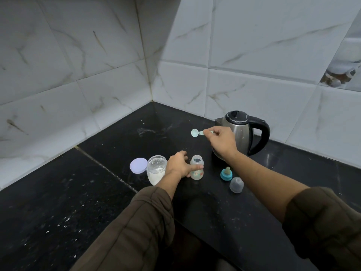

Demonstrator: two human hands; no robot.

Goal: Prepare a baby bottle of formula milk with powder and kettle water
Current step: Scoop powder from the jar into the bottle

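The left grip (178, 165) holds the open baby bottle (197, 167) upright on the black desk (121, 137), beside the powder jar (156, 170). The right grip (221, 140) pinches a pale green scoop (195, 132) before the kettle (241, 130); whether it carries powder is unclear.

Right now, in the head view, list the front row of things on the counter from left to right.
From the left: lilac lid → powder jar → baby bottle → teat with blue ring → clear cap. Left out, overlapping others: kettle, scoop.
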